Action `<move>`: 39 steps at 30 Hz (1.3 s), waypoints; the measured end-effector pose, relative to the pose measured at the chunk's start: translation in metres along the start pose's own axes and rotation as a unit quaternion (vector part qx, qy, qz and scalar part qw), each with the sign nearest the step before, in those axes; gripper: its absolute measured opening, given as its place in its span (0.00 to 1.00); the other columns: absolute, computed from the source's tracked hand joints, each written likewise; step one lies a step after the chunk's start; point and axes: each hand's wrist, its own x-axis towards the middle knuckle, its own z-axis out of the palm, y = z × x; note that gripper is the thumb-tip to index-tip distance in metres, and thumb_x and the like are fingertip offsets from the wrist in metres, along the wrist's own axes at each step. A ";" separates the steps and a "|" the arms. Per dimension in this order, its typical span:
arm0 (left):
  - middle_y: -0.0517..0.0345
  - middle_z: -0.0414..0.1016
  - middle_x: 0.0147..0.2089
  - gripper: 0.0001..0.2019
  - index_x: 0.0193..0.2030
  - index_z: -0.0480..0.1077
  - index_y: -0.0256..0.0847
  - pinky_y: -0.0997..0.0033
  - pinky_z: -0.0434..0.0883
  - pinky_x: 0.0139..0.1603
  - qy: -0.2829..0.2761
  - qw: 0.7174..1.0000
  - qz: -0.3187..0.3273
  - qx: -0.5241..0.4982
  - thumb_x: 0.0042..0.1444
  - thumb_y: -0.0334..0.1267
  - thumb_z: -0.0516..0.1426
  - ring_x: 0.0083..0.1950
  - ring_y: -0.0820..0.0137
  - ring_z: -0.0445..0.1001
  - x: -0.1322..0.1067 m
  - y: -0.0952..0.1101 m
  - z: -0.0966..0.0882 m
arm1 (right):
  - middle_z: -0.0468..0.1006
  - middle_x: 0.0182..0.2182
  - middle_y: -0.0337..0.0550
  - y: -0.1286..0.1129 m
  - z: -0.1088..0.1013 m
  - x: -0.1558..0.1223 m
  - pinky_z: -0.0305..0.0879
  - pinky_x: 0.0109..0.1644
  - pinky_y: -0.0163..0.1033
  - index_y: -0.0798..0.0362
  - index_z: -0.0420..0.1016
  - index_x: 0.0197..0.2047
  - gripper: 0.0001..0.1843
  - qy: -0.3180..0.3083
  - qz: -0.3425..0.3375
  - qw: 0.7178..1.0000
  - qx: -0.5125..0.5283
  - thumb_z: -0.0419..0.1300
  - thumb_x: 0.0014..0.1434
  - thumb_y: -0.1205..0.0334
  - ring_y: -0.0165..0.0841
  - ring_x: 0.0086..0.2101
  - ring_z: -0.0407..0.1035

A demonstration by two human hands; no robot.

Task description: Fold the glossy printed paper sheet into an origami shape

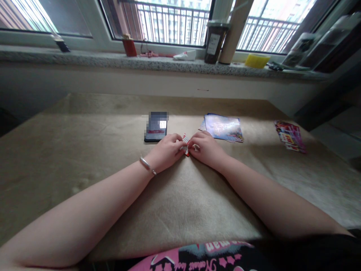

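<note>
Near the middle of the table, my left hand (171, 151) and my right hand (205, 149) meet over a small red-and-white printed piece (185, 139). Fingers of both hands are closed on it from either side, and they hide most of it. What kind of thing it is, I cannot make out. A silver bangle (145, 163) circles my left wrist. Just beyond my left hand lies a dark phone (156, 127) with its screen lit. Past my right hand, a blue-purple printed sheet (224, 127) lies over other flat sheets.
Pink-and-red printed cards (290, 136) lie fanned out at the table's right. Behind the tan tabletop (84, 150), a granite windowsill (98, 59) carries a red container (129, 46), a dark lidded jar (214, 43), a cardboard tube (234, 34) and a yellow block (256, 60).
</note>
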 end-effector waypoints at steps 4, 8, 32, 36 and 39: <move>0.49 0.72 0.46 0.09 0.44 0.73 0.39 0.60 0.67 0.50 -0.016 1.000 0.020 0.014 0.60 0.34 0.53 0.46 0.64 0.68 0.000 0.001 -0.001 | 0.78 0.34 0.45 -0.003 -0.009 -0.004 0.62 0.44 0.42 0.51 0.78 0.33 0.08 -0.061 -0.066 0.996 -0.025 0.57 0.55 0.70 0.37 0.38 0.67; 0.49 0.74 0.45 0.10 0.44 0.74 0.39 0.62 0.67 0.49 -0.019 0.999 0.025 0.030 0.63 0.35 0.52 0.44 0.64 0.68 0.000 -0.001 0.000 | 0.79 0.36 0.44 -0.004 -0.013 -0.006 0.62 0.41 0.40 0.51 0.79 0.37 0.11 -0.093 -0.097 0.990 -0.043 0.55 0.59 0.68 0.35 0.36 0.69; 0.52 0.73 0.41 0.10 0.39 0.75 0.38 0.70 0.68 0.41 -0.034 0.996 0.037 0.075 0.63 0.34 0.52 0.40 0.69 0.71 0.000 0.004 -0.005 | 0.80 0.39 0.43 -0.014 -0.028 -0.006 0.58 0.34 0.36 0.50 0.81 0.40 0.14 -0.206 -0.106 0.967 -0.110 0.54 0.59 0.68 0.31 0.33 0.72; 0.53 0.74 0.41 0.09 0.41 0.74 0.39 0.71 0.69 0.40 -0.053 0.993 0.057 0.092 0.63 0.32 0.52 0.40 0.69 0.72 -0.002 0.007 -0.009 | 0.80 0.40 0.43 -0.013 -0.029 -0.007 0.61 0.35 0.35 0.50 0.81 0.40 0.14 -0.204 -0.109 0.968 -0.098 0.54 0.59 0.69 0.31 0.35 0.73; 0.54 0.75 0.43 0.09 0.42 0.74 0.39 0.71 0.71 0.43 -0.054 0.993 0.067 0.083 0.63 0.32 0.52 0.42 0.70 0.74 -0.002 0.005 -0.009 | 0.81 0.40 0.42 -0.013 -0.029 -0.008 0.61 0.35 0.35 0.50 0.80 0.40 0.14 -0.200 -0.111 0.966 -0.122 0.53 0.59 0.68 0.31 0.35 0.74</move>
